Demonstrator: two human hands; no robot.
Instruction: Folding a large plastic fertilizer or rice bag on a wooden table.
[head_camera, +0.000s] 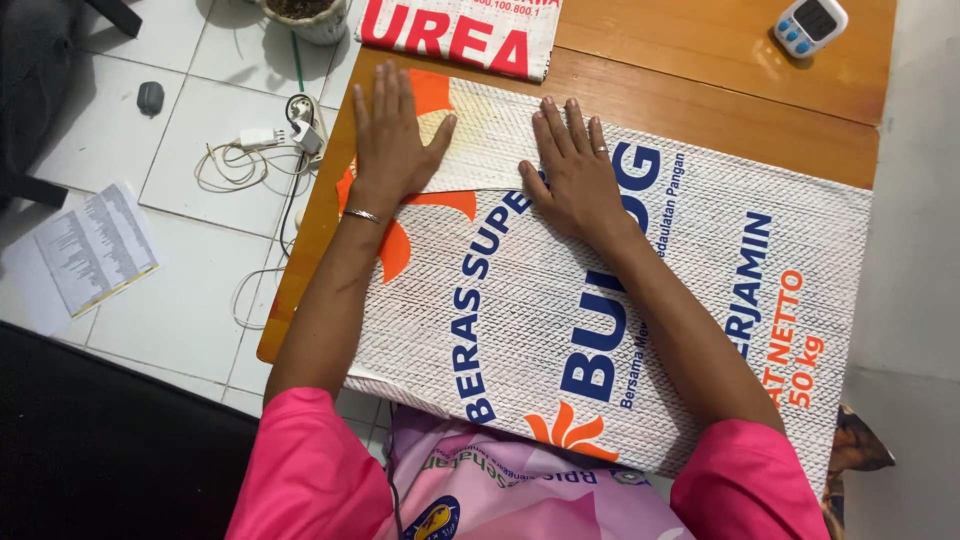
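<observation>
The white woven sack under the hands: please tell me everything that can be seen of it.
The white woven sack looks like plastic weave, printed with blue lettering and orange shapes. It lies flat on the wooden table, its near edge hanging over toward the person. One corner is folded over onto it; the left hand and the right hand press flat on that fold, palms down.

Table far edge: bare wood strip of the wooden table (720, 110) beyond the white woven sack (680, 290), passable.
Far right corner: small white timer (810, 24) stands there.
Far centre: red-and-white folded sack (455, 35) occupies edge.
Left floor: tangled cable and plug (265, 150), potted plant (305, 15).
</observation>
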